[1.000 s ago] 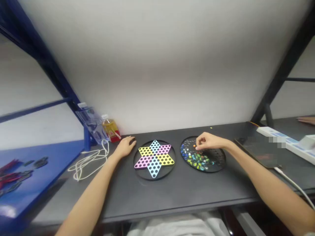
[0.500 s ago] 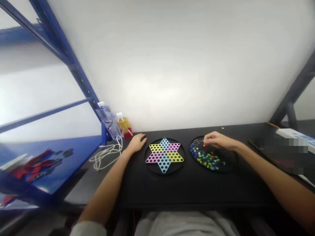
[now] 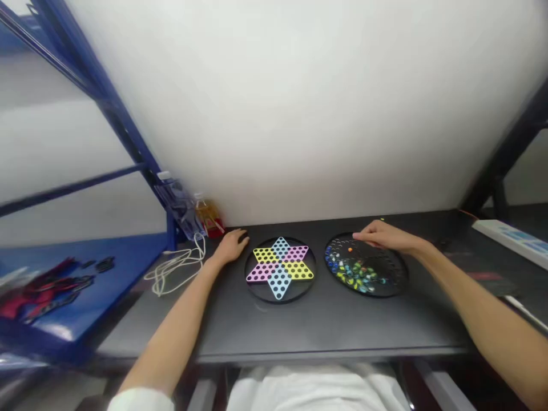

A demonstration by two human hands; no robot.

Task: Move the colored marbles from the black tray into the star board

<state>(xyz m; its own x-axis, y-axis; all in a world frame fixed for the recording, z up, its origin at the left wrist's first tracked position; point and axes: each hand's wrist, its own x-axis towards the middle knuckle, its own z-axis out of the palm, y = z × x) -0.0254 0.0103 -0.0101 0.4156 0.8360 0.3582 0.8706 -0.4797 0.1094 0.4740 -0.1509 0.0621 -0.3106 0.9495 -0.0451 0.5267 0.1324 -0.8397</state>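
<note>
My left hand (image 3: pixel 231 245) lies flat on the black table, fingers stretched out, holding nothing I can see. To its right sits a round black-rimmed board with a pink, yellow and blue six-pointed star (image 3: pixel 280 268) full of holes. Over the far part of a round black tray (image 3: pixel 396 285) hovers my right hand (image 3: pixel 379 235), its fingers pressed together; whatever they may hold is hidden. An orange marble (image 3: pixel 350 249) rests in the tray, left of these fingertips. Blue marbles (image 3: pixel 329 257) line the tray's left side, and a loose heap of yellow and green marbles (image 3: pixel 357 277) lies near its front.
A white cable (image 3: pixel 175 265) lies loosely coiled left of my left hand. Behind it stand a bottle with red and yellow contents (image 3: pixel 209 217) and a clear container (image 3: pixel 177 205) against the wall. A blue metal frame (image 3: pixel 124 125) rises at left; a white power strip (image 3: pixel 514 237) lies at right.
My right hand has moved right, away from the orange piece that was at its fingertips; it now lies in the tray. My left hand stays on the table. The whole view has shifted slightly.
</note>
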